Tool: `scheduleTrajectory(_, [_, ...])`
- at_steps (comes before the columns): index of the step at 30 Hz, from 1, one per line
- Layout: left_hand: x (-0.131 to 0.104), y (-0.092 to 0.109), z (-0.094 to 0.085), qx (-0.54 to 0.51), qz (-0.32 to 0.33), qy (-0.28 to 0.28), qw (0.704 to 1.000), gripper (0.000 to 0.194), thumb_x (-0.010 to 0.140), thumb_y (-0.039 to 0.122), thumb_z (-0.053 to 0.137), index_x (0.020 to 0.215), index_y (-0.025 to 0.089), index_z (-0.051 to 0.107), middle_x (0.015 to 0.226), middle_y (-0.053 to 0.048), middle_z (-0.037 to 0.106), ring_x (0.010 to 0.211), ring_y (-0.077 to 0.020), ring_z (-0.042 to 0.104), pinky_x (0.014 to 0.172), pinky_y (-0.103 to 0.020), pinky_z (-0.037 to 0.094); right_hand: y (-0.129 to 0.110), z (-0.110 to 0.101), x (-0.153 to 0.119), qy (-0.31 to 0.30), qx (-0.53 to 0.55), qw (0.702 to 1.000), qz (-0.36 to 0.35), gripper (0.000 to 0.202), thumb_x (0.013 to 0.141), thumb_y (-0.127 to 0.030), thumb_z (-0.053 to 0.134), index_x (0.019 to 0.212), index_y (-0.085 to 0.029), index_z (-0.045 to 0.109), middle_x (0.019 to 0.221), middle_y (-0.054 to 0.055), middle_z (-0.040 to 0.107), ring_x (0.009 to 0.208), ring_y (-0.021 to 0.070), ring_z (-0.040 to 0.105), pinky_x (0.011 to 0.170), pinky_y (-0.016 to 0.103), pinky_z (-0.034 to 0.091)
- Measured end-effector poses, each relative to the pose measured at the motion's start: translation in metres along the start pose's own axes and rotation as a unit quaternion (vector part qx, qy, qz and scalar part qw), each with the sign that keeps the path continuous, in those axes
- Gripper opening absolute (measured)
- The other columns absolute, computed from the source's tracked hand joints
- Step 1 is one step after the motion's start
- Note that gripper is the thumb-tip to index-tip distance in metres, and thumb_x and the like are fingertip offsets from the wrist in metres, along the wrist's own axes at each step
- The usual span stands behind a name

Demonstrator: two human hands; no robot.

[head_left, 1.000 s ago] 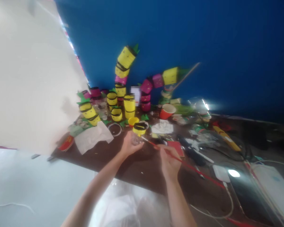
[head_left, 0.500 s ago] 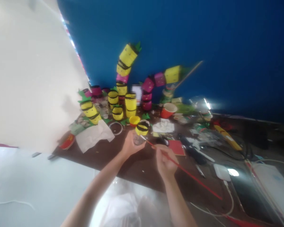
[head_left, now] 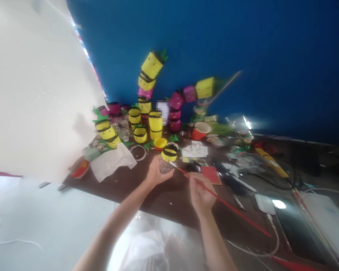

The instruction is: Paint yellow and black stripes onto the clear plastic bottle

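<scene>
My left hand (head_left: 156, 172) is wrapped round a small clear cup (head_left: 165, 166) just above the brown table (head_left: 158, 199). Between the fingers of my right hand (head_left: 202, 192) is a long red paintbrush (head_left: 231, 209); its pale tip is at the cup's right side. Directly behind the cup is a yellow ring with black bands (head_left: 169, 153). A small yellow cup (head_left: 160, 143) sits behind that ring. Whether the brush tip touches the clear cup is too blurred to tell.
Stacked yellow (head_left: 151, 66) and magenta pieces (head_left: 175, 124) stand at the back by the blue wall. White cloth (head_left: 113, 162) lies left, an orange-red paper cup (head_left: 201, 131) behind right. A red square (head_left: 210, 175), white charger (head_left: 264, 205), cable and dark tablet (head_left: 302, 233) lie right.
My right hand has shifted slightly to the right with the brush, whose tip has moved a little to the right too. My left hand and the clear cup have hardly moved.
</scene>
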State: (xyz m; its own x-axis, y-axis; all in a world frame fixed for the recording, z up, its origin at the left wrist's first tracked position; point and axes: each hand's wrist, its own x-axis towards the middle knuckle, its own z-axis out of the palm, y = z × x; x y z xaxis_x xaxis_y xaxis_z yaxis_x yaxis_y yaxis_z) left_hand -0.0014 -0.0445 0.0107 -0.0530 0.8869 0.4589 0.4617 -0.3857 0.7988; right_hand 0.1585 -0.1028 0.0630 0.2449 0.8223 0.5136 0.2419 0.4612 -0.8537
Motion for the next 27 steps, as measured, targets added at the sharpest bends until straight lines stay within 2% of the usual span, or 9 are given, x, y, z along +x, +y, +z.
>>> scheduleTrajectory(4, [0.0,0.0,0.0,-0.007,0.011,0.003,1.0,0.061,0.062,0.037,0.073,0.113,0.017,0.046,0.096,-0.008,0.064,0.084,-0.0191,0.064,0.074,-0.034,0.054,0.0,-0.003,0.0,0.002,-0.019,1.0,-0.016,0.007,0.085,-0.021,0.058,0.086,-0.021,0.064,0.082,0.006,0.068,0.079,0.0187,0.067,0.071,0.033,0.056])
scheduleTrajectory(14, [0.001,0.004,-0.002,0.002,-0.023,-0.007,1.0,0.062,0.06,0.037,0.075,0.111,0.017,0.048,0.097,-0.008,0.065,0.086,-0.0207,0.065,0.075,-0.035,0.055,0.003,-0.01,0.001,0.013,-0.027,0.999,-0.033,0.008,0.083,-0.017,0.059,0.086,-0.02,0.066,0.08,0.006,0.068,0.078,0.0183,0.066,0.07,0.032,0.056])
scheduleTrajectory(20, [0.001,0.006,-0.004,-0.011,-0.055,0.0,0.998,0.062,0.063,0.038,0.074,0.115,0.018,0.047,0.099,-0.008,0.066,0.086,-0.0211,0.067,0.074,-0.035,0.056,0.005,-0.018,-0.003,0.049,-0.006,0.999,-0.017,0.008,0.082,-0.018,0.06,0.089,-0.019,0.066,0.078,0.005,0.07,0.073,0.019,0.068,0.069,0.035,0.056])
scheduleTrajectory(22, [0.001,0.005,-0.005,-0.01,-0.043,0.003,0.999,0.059,0.065,0.038,0.072,0.114,0.019,0.048,0.103,-0.008,0.065,0.091,-0.0222,0.066,0.077,-0.036,0.056,0.003,-0.02,-0.004,0.056,-0.002,0.998,-0.022,0.011,0.082,-0.017,0.06,0.091,-0.019,0.067,0.078,0.005,0.07,0.074,0.019,0.068,0.07,0.035,0.055])
scheduleTrajectory(25, [0.002,0.004,-0.006,-0.014,-0.015,0.008,1.0,0.052,0.069,0.035,0.069,0.114,0.02,0.049,0.105,-0.009,0.064,0.094,-0.022,0.066,0.081,-0.036,0.054,-0.002,-0.022,-0.003,0.041,0.002,0.999,-0.02,0.012,0.083,-0.017,0.058,0.089,-0.019,0.068,0.079,0.005,0.07,0.076,0.0194,0.067,0.07,0.035,0.055])
scheduleTrajectory(27, [0.002,0.004,-0.005,-0.022,-0.018,0.012,1.0,0.052,0.07,0.033,0.068,0.115,0.02,0.047,0.103,-0.008,0.065,0.09,-0.0207,0.066,0.078,-0.035,0.055,-0.007,-0.021,-0.003,0.013,-0.003,1.0,-0.012,0.011,0.084,-0.018,0.057,0.087,-0.02,0.068,0.079,0.005,0.07,0.075,0.0192,0.067,0.068,0.033,0.055])
